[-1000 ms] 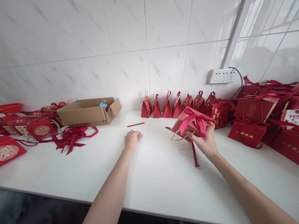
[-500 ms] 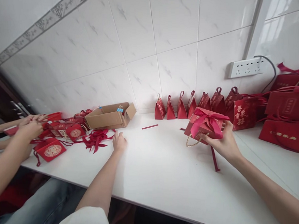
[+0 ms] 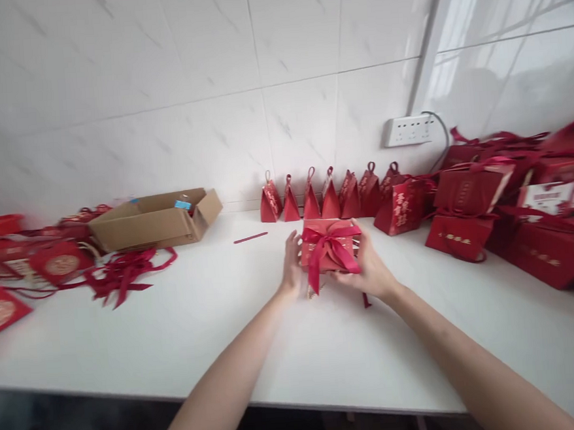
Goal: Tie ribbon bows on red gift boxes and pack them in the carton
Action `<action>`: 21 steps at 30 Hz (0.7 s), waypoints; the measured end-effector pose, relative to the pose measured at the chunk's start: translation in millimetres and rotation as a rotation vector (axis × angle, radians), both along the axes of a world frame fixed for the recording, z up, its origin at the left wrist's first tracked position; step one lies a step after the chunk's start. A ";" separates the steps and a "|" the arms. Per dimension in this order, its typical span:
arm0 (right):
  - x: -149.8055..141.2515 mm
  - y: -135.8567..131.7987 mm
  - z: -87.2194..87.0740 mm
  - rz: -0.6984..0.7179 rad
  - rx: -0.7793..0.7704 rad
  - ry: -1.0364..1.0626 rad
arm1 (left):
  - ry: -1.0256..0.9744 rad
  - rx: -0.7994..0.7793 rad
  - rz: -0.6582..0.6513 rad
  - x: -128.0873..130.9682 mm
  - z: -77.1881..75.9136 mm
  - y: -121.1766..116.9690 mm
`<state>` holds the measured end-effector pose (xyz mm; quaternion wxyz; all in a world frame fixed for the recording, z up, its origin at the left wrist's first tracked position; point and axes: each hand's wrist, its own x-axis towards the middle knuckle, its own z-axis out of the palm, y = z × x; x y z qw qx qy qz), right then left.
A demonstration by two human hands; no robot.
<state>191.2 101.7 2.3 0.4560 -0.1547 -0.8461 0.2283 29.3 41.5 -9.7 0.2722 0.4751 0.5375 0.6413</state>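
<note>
Above the table's middle is a small red gift box [image 3: 314, 260] with a magenta ribbon bow [image 3: 329, 240] tied across its front. My right hand [image 3: 373, 266] grips the box from the right, thumb beneath and fingers behind its edge. Against the left side of the same box rests my left hand [image 3: 293, 264], its fingers curled along that edge. A gold cord [image 3: 312, 290] shows under the box. Below it, near my right hand, a dark red ribbon end [image 3: 366, 300] hangs. The backs of both grips are partly hidden by the box.
Several red triangular boxes [image 3: 310, 200] line the wall. Red gift bags [image 3: 458, 237] are piled at the right below a power strip [image 3: 409, 130]. Leftward are an open cardboard box [image 3: 141, 232], loose ribbons [image 3: 124, 272] and red boxes [image 3: 61, 260]. A thin ribbon strip [image 3: 250, 238] lies mid-table.
The view has turned right. My left hand has left the ribbon pile and come to the gift box. My right hand has brought the box in front of me, bow facing me.
</note>
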 end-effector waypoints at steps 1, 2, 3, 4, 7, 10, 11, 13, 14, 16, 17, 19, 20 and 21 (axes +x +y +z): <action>-0.1 1.1 0.3 -0.014 -0.001 -0.006 | -0.027 0.050 -0.044 -3.6 1.9 -3.1; 0.0 2.5 1.5 -0.042 -0.004 -0.003 | -0.004 0.084 -0.082 -9.0 3.9 -6.8; 0.4 3.9 3.7 -0.093 -0.008 0.016 | 0.028 0.096 -0.091 -14.8 5.7 -10.4; 1.5 5.3 6.8 -0.170 -0.017 0.053 | 0.058 0.092 -0.084 -19.9 7.4 -13.5; 7.6 9.2 18.7 -0.444 -0.098 0.251 | 0.113 0.047 0.009 -25.9 11.3 -17.2; 12.3 11.7 24.9 -0.502 -0.204 0.389 | 0.094 -0.024 0.040 -22.6 11.9 -14.0; 11.9 11.6 24.1 -0.464 -0.228 0.382 | 0.072 -0.047 0.030 -21.7 11.7 -12.6; 8.0 9.3 18.3 -0.322 -0.277 0.271 | 0.003 -0.060 -0.006 -21.6 11.5 -11.0; 5.0 7.1 14.1 -0.233 -0.306 0.172 | -0.040 -0.052 -0.023 -22.3 11.9 -11.1; -1.1 2.2 5.7 -0.072 -0.350 -0.076 | -0.094 -0.020 -0.037 -23.8 13.7 -13.1; -3.1 0.5 2.6 -0.010 -0.358 -0.196 | -0.098 -0.011 -0.040 -24.3 14.9 -14.6; -3.8 0.9 0.0 0.080 -0.344 -0.349 | -0.088 -0.027 -0.064 -24.7 17.2 -17.8; -2.3 3.2 0.8 0.106 -0.334 -0.373 | -0.093 -0.042 -0.085 -24.6 18.2 -19.1; 0.3 6.5 2.6 0.105 -0.332 -0.366 | -0.116 -0.059 -0.110 -24.4 19.0 -20.1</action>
